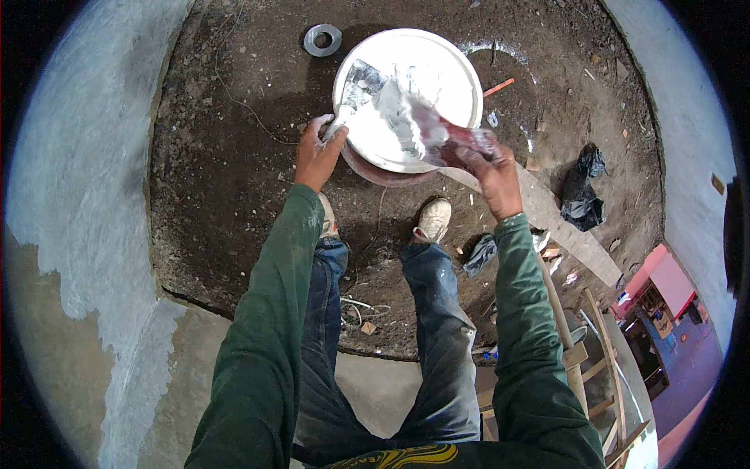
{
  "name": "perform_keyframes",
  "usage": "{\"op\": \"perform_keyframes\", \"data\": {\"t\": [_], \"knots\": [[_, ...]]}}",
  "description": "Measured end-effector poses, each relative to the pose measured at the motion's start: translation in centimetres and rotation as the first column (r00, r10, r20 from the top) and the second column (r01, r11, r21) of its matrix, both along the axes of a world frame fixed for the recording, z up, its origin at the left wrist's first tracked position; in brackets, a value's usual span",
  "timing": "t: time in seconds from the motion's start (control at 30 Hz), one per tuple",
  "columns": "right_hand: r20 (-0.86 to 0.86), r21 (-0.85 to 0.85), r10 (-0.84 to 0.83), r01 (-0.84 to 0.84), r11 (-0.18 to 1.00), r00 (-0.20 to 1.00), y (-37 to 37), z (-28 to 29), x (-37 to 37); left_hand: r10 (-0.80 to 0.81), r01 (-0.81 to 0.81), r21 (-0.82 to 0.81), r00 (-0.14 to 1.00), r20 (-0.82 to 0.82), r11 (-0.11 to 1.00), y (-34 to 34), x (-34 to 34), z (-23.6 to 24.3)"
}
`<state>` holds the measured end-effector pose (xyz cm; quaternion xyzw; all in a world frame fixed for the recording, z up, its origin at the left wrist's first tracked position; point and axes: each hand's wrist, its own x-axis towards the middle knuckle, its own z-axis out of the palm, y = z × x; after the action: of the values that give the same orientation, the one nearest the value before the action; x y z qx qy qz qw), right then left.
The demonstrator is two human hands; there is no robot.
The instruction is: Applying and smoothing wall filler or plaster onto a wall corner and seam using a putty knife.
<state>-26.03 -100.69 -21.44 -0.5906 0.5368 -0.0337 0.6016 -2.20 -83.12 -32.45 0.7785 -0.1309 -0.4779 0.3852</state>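
Note:
A round white tub (pixel 474 82) with white paste (pixel 400 98) in it stands in front of me. My left hand (pixel 318 150) is at its near left rim, fingers closed round the paste-smeared handle of a putty knife (pixel 363 82). The knife's grey blade reaches over the tub. At the near right side, my right hand (pixel 491 168) grips a dark red tool (pixel 457 141), blurred by motion. Paste coats its wide end, which is over the tub; its exact kind is unclear. Something reddish (pixel 391 176) shows under the tub's near edge.
A roll of grey tape (pixel 323 40) lies beyond the tub on dark soil. Black plastic bags (pixel 582 195) and a long board (pixel 574 230) are to the right. Timber pieces (pixel 605 359) lean near my right arm. Grey plastered walls (pixel 86 156) border the soil.

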Motion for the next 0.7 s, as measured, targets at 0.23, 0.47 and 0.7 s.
{"op": "perform_keyframes", "data": {"t": [0.23, 0.47, 0.7], "knots": [[0.218, 0.508, -0.678, 0.512, 0.693, 0.702, 0.3, -1.4, -4.5, 0.173, -0.169, -0.041, 0.979, 0.111, 0.985, 2.2, -2.2, 3.9], [0.218, 0.67, -0.789, 0.5, 0.549, 0.575, 3.6, 8.5, 0.0, 0.254, -0.233, -0.134, 0.951, 0.176, 0.963, 12.2, -6.4, 12.1], [0.455, 0.746, -0.614, 0.1, 0.658, 0.645, 12.4, 29.1, 11.0, 0.276, -0.389, -0.431, 0.912, -0.302, 0.814, 13.9, -9.9, 36.1]]}}
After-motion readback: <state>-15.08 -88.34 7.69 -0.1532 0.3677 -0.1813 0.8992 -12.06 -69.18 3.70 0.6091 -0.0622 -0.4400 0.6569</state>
